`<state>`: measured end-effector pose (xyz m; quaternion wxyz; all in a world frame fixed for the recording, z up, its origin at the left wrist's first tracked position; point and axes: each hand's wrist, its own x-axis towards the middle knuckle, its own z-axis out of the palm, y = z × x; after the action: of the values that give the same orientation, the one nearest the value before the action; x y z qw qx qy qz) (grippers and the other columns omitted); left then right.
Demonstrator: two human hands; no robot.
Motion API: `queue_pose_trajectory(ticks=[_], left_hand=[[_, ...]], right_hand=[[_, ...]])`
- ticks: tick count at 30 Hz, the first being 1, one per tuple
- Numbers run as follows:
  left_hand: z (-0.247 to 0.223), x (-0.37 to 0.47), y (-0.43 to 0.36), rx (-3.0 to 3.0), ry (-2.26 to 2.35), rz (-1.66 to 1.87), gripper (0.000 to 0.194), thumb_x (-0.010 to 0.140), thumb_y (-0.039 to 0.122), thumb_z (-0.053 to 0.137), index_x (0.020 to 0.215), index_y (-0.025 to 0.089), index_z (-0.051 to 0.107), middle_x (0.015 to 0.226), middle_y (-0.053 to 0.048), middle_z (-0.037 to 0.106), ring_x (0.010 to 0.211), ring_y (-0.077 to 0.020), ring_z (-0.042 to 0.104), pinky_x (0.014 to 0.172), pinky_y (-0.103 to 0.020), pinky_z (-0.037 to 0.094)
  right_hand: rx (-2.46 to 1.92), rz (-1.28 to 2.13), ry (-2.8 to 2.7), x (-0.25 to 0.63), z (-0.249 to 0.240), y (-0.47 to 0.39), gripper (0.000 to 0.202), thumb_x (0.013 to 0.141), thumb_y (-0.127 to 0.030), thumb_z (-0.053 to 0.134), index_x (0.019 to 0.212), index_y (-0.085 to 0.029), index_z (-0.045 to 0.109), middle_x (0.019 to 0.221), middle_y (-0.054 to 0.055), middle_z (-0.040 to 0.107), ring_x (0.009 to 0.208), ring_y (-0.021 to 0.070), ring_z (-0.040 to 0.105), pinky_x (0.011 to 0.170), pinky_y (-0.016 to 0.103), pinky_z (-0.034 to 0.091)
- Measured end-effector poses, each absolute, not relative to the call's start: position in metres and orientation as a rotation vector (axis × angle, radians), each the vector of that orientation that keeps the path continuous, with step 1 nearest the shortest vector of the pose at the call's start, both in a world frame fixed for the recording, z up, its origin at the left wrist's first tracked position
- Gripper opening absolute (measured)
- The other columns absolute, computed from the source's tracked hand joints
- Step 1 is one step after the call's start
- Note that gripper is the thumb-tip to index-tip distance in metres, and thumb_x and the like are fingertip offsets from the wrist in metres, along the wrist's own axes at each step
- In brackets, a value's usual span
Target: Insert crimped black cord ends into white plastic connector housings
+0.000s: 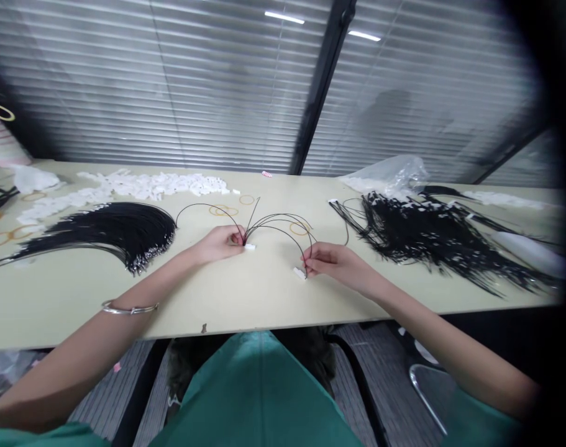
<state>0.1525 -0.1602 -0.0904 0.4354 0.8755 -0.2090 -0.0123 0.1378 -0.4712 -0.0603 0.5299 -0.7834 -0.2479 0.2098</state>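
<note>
Several thin black wires (283,217) arch across the middle of the table between my two hands. My left hand (224,243) pinches their gathered ends beside a small white connector (250,246). At the other side, my right hand (327,257) has its fingers closed on the black wires near a second white connector (299,273), just above the tabletop. Whether the wire ends sit inside that connector is too small to tell. One wire curves left toward a thick bundle of black wires (138,230) with shiny metal tips.
Loose white connectors (156,184) are heaped behind the left bundle. A tangled pile of black wires (413,230) lies at right, with a clear plastic bag (394,174) behind. Yellow rubber bands (223,210) are scattered about. The table's front edge (264,328) runs close to my body.
</note>
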Motion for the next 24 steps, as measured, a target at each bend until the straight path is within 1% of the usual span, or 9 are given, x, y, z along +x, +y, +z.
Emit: queue_pose_trajectory(ticks=[3,6,9,11,15,17,19,21,24], left_hand=[[-0.089,0.152,-0.161,2.199,-0.526,-0.034,0.017,0.07,0.024,0.06,0.083,0.014,0.056,0.078,-0.001,0.055,0.074,-0.012,0.052,0.068,-0.021,0.041],[-0.088,0.152,-0.161,2.209,-0.526,-0.039,0.016,0.071,0.023,0.059,0.083,0.013,0.056,0.079,-0.001,0.056,0.074,-0.0121,0.052,0.069,-0.022,0.041],[-0.088,0.152,-0.161,2.205,-0.516,-0.043,0.016,0.071,0.023,0.059,0.084,0.013,0.057,0.08,-0.001,0.057,0.075,-0.0122,0.052,0.069,-0.022,0.041],[-0.088,0.151,-0.161,2.213,-0.507,-0.027,0.018,0.071,0.023,0.06,0.086,0.013,0.058,0.082,-0.002,0.057,0.076,-0.0126,0.053,0.07,-0.022,0.042],[-0.087,0.151,-0.161,2.274,-0.512,0.058,0.021,0.071,0.027,0.062,0.087,0.014,0.061,0.088,-0.003,0.057,0.082,-0.0143,0.054,0.071,-0.023,0.043],[-0.089,0.151,-0.161,2.297,-0.515,0.098,0.022,0.072,0.031,0.062,0.086,0.014,0.062,0.089,-0.004,0.057,0.082,-0.0143,0.054,0.071,-0.023,0.043],[-0.09,0.152,-0.16,2.319,-0.497,0.152,0.027,0.071,0.038,0.064,0.085,0.015,0.062,0.088,-0.003,0.057,0.08,-0.0138,0.054,0.069,-0.023,0.043],[-0.09,0.152,-0.159,2.36,-0.46,0.182,0.034,0.067,0.046,0.068,0.082,0.016,0.062,0.083,-0.002,0.058,0.073,-0.0129,0.053,0.064,-0.022,0.042],[-0.083,0.147,-0.158,2.486,-0.384,0.184,0.04,0.066,0.056,0.067,0.065,0.016,0.06,0.063,0.0,0.056,0.056,-0.011,0.048,0.051,-0.022,0.034]], right_hand=[[-1.853,0.485,-0.621,0.132,-0.058,-0.472,0.022,0.083,-0.037,0.055,0.091,-0.017,0.056,0.09,0.005,0.061,0.079,0.0133,0.058,0.083,0.033,0.048],[-1.877,0.46,-0.625,0.123,-0.056,-0.472,0.022,0.084,-0.038,0.052,0.092,-0.017,0.055,0.092,0.005,0.06,0.084,0.0135,0.058,0.086,0.032,0.047],[-1.947,0.382,-0.614,0.118,-0.06,-0.469,0.026,0.079,-0.04,0.059,0.092,-0.018,0.053,0.095,0.005,0.059,0.09,0.0138,0.057,0.087,0.03,0.047],[-2.026,0.314,-0.621,0.117,-0.067,-0.467,0.027,0.075,-0.037,0.064,0.092,-0.019,0.052,0.095,0.004,0.059,0.089,0.014,0.057,0.084,0.029,0.048],[-2.26,0.147,-0.666,0.119,-0.079,-0.464,0.016,0.079,-0.03,0.057,0.091,-0.02,0.053,0.091,0.003,0.06,0.082,0.0139,0.058,0.077,0.028,0.048],[-2.289,0.109,-0.679,0.123,-0.081,-0.462,0.011,0.081,-0.027,0.051,0.089,-0.021,0.053,0.09,0.002,0.06,0.081,0.0132,0.057,0.076,0.027,0.047],[-2.265,0.116,-0.693,0.129,-0.081,-0.458,0.009,0.081,-0.024,0.05,0.088,-0.021,0.054,0.088,0.002,0.061,0.081,0.0126,0.057,0.076,0.026,0.046],[-2.225,0.13,-0.713,0.137,-0.079,-0.453,0.008,0.08,-0.022,0.051,0.087,-0.021,0.054,0.086,0.001,0.061,0.08,0.012,0.058,0.075,0.025,0.046],[-2.152,0.133,-0.746,0.153,-0.076,-0.44,0.008,0.078,-0.02,0.053,0.085,-0.02,0.055,0.083,0.0,0.061,0.077,0.0111,0.057,0.073,0.024,0.045]])
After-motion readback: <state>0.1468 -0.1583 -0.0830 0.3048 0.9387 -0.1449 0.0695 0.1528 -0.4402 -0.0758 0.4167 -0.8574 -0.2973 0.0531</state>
